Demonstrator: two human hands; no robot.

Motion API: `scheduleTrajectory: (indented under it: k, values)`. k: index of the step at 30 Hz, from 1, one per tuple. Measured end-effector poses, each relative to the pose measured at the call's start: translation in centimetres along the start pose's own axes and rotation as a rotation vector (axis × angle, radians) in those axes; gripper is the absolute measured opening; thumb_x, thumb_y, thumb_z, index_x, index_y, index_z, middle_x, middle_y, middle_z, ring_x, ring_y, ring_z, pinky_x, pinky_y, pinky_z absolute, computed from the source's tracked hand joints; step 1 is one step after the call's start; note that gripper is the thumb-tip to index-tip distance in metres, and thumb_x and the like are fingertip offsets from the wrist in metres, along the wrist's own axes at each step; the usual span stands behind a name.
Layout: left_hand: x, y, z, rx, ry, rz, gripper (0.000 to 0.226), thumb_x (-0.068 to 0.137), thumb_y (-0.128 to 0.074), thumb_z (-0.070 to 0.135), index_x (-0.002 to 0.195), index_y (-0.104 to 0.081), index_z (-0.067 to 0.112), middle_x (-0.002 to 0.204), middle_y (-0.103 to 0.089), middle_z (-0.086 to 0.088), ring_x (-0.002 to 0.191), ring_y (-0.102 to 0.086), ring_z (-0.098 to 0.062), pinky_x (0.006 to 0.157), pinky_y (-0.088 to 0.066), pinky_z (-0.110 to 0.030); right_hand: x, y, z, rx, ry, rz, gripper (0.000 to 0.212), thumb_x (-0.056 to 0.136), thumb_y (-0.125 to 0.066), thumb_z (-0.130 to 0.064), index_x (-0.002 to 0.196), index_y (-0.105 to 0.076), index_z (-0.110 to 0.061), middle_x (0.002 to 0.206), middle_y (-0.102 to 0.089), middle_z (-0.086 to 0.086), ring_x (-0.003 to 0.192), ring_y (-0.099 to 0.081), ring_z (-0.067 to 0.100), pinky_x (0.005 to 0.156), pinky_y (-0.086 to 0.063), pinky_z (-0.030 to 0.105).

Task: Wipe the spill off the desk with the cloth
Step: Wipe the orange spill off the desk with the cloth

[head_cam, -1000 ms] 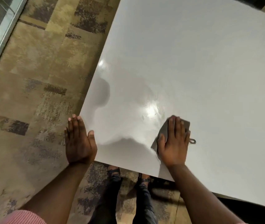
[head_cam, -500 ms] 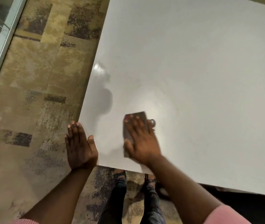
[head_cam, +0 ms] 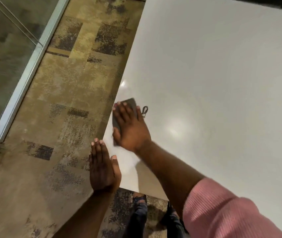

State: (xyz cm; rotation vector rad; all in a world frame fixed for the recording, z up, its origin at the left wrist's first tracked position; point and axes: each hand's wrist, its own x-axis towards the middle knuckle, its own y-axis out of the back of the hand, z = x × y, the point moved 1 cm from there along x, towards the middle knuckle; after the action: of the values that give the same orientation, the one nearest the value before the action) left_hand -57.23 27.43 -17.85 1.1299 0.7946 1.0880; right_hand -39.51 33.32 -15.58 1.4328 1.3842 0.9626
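A dark grey cloth [head_cam: 130, 103] with a small hanging loop lies flat on the white desk [head_cam: 214, 74], right at the desk's left edge. My right hand [head_cam: 130, 127] presses palm-down on the cloth and covers most of it. My left hand [head_cam: 103, 166] is flat with fingers together, braced against the desk's left edge near the front corner, holding nothing. I see no liquid on the desk, only glossy light reflections to the right of the cloth.
Patterned brown carpet [head_cam: 64, 103] lies left of the desk. A glass partition with a metal frame [head_cam: 25, 73] runs along the far left. My legs and shoes [head_cam: 140, 213] show below the desk's front edge.
My right hand has slid the cloth leftward across the desk, from near the bright reflection to the left edge. The left hand has stayed at the desk's corner.
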Motion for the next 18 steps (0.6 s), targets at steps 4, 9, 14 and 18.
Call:
scheduleTrajectory:
  k: [4, 9, 14, 18]
  values:
    - [-0.1, 0.2, -0.1, -0.071, 0.006, 0.008, 0.062, 0.105, -0.037, 0.027, 0.158, -0.027, -0.004, 0.167, -0.028, -0.021, 0.158, -0.021, -0.034, 0.123, -0.031, -0.054, -6.8, -1.4, 1.5, -0.014, 0.153, -0.079, 0.075, 0.099, -0.038, -0.052, 0.165, -0.018, -0.022, 0.174, -0.016, 0.002, 0.162, -0.004, 0.021, 0.128, -0.009, 0.056]
    - [0.2, 0.5, -0.1, -0.134, 0.025, -0.055, 0.065, 0.103, -0.032, 0.029, 0.160, -0.024, -0.002, 0.168, -0.024, -0.020, 0.159, -0.015, -0.034, 0.126, -0.023, -0.056, -11.1, 2.0, 9.5, -0.033, -0.155, -0.022, 0.071, 0.100, -0.037, -0.051, 0.164, -0.021, -0.023, 0.172, -0.024, 0.001, 0.161, -0.011, 0.021, 0.127, -0.015, 0.056]
    - [0.4, 0.3, -0.2, -0.085, 0.028, -0.109, 0.068, 0.104, -0.024, 0.035, 0.161, -0.017, -0.001, 0.171, -0.017, -0.019, 0.160, -0.009, -0.031, 0.130, -0.013, -0.050, -19.1, 1.8, 9.8, -0.013, -0.493, 0.035, 0.071, 0.104, -0.028, -0.047, 0.166, -0.009, -0.020, 0.175, -0.011, 0.003, 0.162, -0.002, 0.023, 0.129, -0.009, 0.057]
    - [0.4, 0.7, 0.4, -0.057, 0.046, -0.155, 0.069, 0.105, -0.023, 0.037, 0.162, -0.015, -0.001, 0.171, -0.015, -0.019, 0.160, -0.008, -0.032, 0.130, -0.012, -0.050, -22.5, -0.2, 3.0, 0.082, -0.339, -0.081, 0.075, 0.104, -0.033, -0.050, 0.166, 0.000, -0.024, 0.176, 0.003, 0.000, 0.161, 0.008, 0.021, 0.128, 0.001, 0.056]
